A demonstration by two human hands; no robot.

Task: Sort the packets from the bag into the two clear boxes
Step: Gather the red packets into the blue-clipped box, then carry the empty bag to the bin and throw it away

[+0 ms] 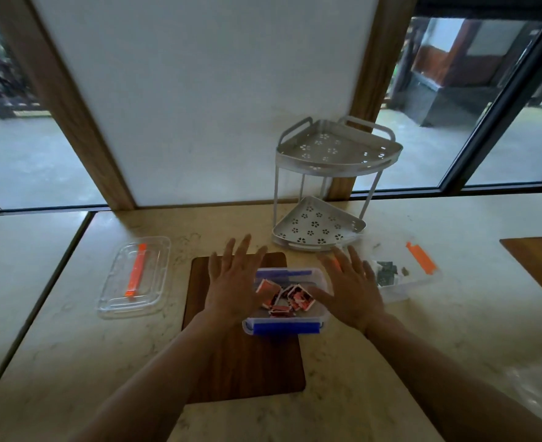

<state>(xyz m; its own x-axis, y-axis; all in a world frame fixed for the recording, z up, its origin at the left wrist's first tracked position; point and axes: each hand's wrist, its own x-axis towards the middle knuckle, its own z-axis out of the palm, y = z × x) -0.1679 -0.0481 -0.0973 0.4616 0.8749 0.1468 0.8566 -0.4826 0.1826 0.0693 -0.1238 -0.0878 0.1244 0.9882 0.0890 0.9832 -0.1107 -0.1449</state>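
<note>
Both hands are spread flat and hold nothing — the left hand and right hand flank the blue-latched box between them. Judged from this, closing it comes next: press evenly at both ends. Red packets lie jumbled inside; beyond the right hand, the orange-latched box holds dark packets, seemingly green.
</note>
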